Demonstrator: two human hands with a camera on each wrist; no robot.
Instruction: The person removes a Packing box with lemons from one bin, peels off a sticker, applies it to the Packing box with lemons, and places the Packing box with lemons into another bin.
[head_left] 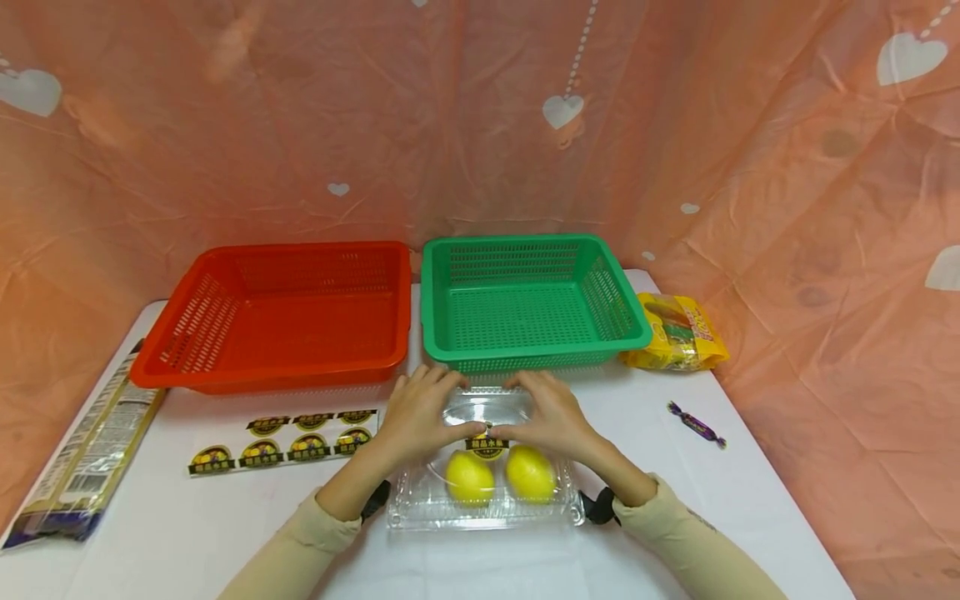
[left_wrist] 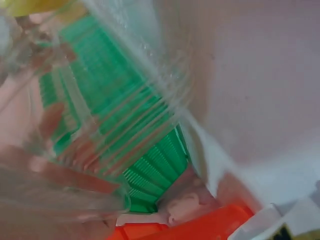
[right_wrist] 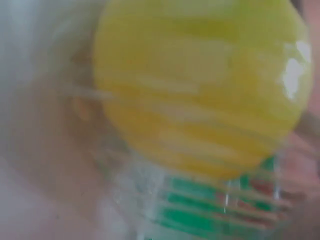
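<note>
In the head view, a clear plastic clamshell box [head_left: 486, 517] stands at the near middle of the table with two lemons [head_left: 531, 473] inside. A black-and-gold label [head_left: 487, 445] sits on its lid. My left hand [head_left: 423, 414] grips the box's far left part, fingers bent toward the far edge, its thumb on the label. From the other side my right hand [head_left: 551, 417] holds the far right part likewise, and the two thumb tips come close together over the label. One lemon [right_wrist: 200, 85] fills much of the right wrist view through the clear plastic.
A red basket [head_left: 300, 377] and a green basket [head_left: 536, 357] stand behind the box. Left lie a label sheet [head_left: 285, 446] and a long gold-and-purple packet [head_left: 90, 454]. On the right are a yellow bag [head_left: 678, 333] and a purple wrapped candy [head_left: 697, 425].
</note>
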